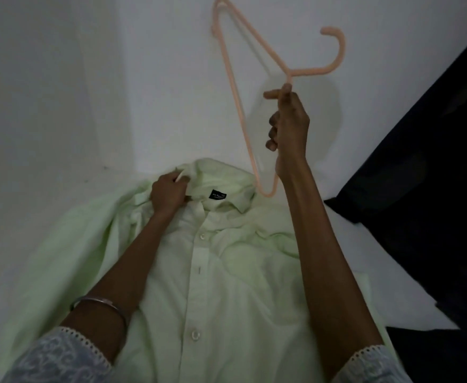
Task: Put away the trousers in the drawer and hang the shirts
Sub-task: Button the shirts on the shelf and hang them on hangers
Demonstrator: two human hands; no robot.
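1. A white surface (60, 106) lies under everything; in the dim light you cannot tell what it is.
2. The pale green shirt (226, 286) lies spread on it, front up, collar away from you. Its lower part is cut off at the bottom edge, and your forearms cover parts of it.
3. A dark cloth (420, 161) lies to the right, cut off by the frame; whether it is trousers cannot be told.
4. The peach hanger (312, 70) has its lower corner just beside the collar.
5. Your right hand (289, 125) has its fingers curled round the hanger below the hook.
6. Your left hand (168, 193) pinches the collar, fingertips hidden in fabric.
7. The black label (217, 195) inside the collar is too blurred to read.
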